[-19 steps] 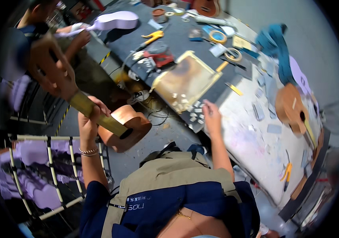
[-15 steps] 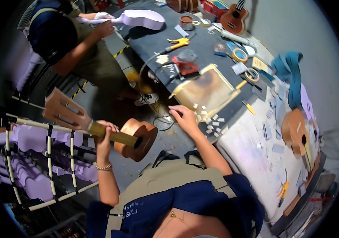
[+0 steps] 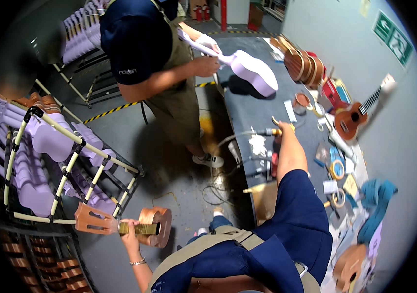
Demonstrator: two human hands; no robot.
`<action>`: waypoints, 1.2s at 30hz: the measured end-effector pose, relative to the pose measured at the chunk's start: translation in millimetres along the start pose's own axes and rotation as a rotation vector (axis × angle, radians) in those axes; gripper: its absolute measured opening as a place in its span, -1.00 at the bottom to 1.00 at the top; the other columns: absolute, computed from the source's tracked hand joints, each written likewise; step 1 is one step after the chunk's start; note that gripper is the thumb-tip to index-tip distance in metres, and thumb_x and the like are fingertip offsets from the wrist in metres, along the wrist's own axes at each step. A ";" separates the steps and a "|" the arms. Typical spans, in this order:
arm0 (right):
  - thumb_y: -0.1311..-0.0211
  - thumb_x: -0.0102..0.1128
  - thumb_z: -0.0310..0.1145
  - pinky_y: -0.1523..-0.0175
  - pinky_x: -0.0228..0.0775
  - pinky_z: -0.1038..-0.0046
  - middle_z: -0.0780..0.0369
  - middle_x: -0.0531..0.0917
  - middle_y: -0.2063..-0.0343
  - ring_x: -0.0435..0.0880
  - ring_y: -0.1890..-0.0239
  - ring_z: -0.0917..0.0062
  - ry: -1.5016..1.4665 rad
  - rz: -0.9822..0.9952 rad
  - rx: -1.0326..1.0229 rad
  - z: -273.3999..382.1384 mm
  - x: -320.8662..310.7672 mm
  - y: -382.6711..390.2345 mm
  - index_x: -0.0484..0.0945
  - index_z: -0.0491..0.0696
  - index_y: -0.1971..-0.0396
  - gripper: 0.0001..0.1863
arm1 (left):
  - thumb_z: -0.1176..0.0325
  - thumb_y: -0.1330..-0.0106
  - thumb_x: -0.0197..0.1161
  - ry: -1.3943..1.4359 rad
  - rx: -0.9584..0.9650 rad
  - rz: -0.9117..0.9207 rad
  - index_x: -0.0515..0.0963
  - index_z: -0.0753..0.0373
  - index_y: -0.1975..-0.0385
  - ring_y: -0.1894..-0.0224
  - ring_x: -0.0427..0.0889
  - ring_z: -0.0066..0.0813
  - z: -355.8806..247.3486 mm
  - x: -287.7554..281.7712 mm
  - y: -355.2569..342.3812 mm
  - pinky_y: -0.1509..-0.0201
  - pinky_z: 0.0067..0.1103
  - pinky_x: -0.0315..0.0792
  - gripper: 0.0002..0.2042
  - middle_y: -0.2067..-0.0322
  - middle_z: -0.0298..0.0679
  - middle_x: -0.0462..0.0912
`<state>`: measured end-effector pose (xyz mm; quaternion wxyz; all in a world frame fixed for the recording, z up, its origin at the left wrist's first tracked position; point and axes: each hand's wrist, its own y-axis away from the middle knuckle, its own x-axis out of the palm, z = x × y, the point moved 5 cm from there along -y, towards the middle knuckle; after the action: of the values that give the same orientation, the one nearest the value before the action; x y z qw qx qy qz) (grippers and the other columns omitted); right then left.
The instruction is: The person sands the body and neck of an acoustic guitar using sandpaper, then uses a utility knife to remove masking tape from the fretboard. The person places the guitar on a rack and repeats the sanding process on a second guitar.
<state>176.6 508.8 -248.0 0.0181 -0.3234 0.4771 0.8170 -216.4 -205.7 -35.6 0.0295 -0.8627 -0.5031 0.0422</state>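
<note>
On the left, a bare-wood ukulele (image 3: 94,219) with a slotted headstock is held out by its neck. My left hand (image 3: 130,233) is wrapped round that neck just below the headstock, and the body lies to its right. My right arm stretches far forward over the dark workbench. There my right hand (image 3: 285,129) is closed on a yellow air blow gun (image 3: 269,132), whose hose trails off to the left. My palm and fingers cover most of the gun. Beneath my right forearm, a red sander (image 3: 274,163) shows only in part.
A co-worker (image 3: 169,73) stands at the left of the workbench (image 3: 240,45), holding a lilac ukulele (image 3: 253,72). A rack (image 3: 78,141) of lilac ukuleles stands at left. Tape rolls (image 3: 336,169), a finished ukulele (image 3: 349,122) and a teal cloth (image 3: 375,207) lie along the wall.
My right hand has reached forward from beside the bench's near corner and taken hold of the air blow gun. The ukulele in my left hand is now lower in view. My view has shifted.
</note>
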 end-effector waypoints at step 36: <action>-0.11 0.04 0.23 0.28 0.41 0.24 0.09 0.60 0.66 0.62 0.46 0.18 1.280 1.039 -1.526 -271.3 293.9 645.7 0.58 -0.18 0.44 -0.36 | 0.36 -0.30 0.14 0.188 -0.089 -0.523 0.46 0.26 0.31 0.18 0.57 -0.47 97.1 -164.6 31.3 0.08 -0.53 0.47 -0.89 0.36 -0.34 0.53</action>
<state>-135.4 -139.2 -3.6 -0.7759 -0.3717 -0.1496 0.4874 -279.9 -363.6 -128.1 0.0478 -0.7043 -0.7049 -0.0691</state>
